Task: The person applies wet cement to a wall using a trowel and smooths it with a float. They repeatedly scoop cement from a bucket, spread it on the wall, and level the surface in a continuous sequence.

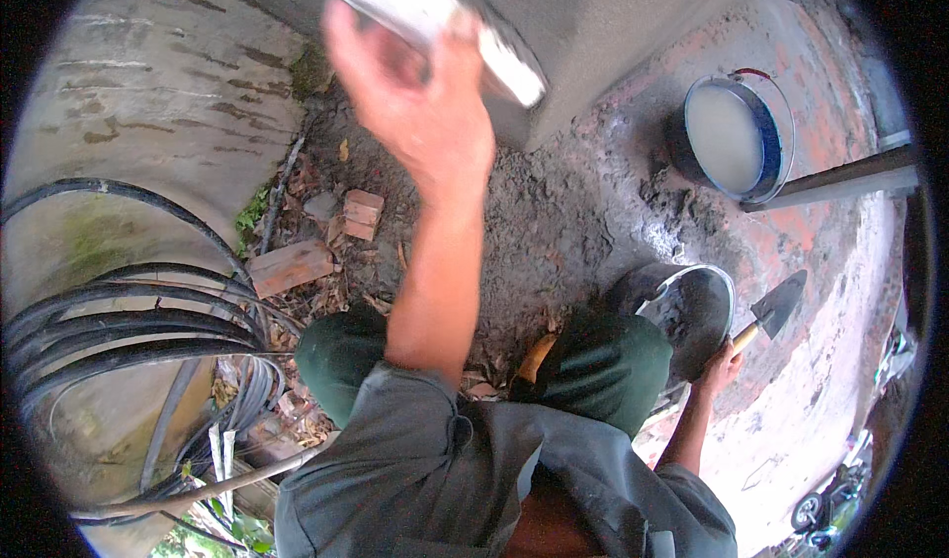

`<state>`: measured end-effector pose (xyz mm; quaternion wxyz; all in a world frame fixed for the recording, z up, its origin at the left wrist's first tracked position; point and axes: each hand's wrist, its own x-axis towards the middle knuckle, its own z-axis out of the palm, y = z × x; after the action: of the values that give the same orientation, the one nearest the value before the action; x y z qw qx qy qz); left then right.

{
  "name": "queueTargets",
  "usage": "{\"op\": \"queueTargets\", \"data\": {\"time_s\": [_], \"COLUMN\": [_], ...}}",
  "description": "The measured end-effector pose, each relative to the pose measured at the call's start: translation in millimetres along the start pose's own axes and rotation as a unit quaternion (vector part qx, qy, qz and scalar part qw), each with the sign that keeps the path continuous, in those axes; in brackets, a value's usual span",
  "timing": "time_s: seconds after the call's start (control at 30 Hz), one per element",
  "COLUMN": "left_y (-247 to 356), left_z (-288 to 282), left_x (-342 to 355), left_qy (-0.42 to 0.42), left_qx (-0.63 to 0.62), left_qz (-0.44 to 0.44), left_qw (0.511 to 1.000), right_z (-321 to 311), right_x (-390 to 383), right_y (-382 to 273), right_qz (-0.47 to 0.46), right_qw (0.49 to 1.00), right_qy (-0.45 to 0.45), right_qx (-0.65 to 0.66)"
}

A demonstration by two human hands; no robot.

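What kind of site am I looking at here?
Probably an outdoor masonry or plastering spot beside a grey rendered wall. A grey metal bucket of wet mortar, a pointed steel trowel in the right hand, and broken red bricks on the dirt suggest it.

1. 2 hands: left hand (420, 103), right hand (722, 368).
2. 2 buckets: blue bucket (781, 128), grey bucket (717, 306).
3. 1 trowel (776, 306).
4. 1 plastering float (435, 14).
5. 3 brick pieces (290, 266).
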<state>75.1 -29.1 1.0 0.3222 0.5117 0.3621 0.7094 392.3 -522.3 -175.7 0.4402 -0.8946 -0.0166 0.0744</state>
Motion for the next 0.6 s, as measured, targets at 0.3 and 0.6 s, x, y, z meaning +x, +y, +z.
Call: {"op": "queueTargets", "data": {"time_s": [0.3, 0.6], "left_y": [-60, -19], "left_z": [-17, -8], "left_x": [-13, 23], "left_qy": [0.090, 0.036], "left_qx": [0.006, 0.068], "left_qz": [-0.329, -0.003], "left_qw": [0.940, 0.997], "right_z": [2, -1], "right_x": [6, 11], "right_y": [11, 13], "right_qz": [0.016, -0.012], "right_qw": [0.999, 1.000], "right_qy": [-0.003, 0.004], "right_qx": [0.031, -0.014]}}
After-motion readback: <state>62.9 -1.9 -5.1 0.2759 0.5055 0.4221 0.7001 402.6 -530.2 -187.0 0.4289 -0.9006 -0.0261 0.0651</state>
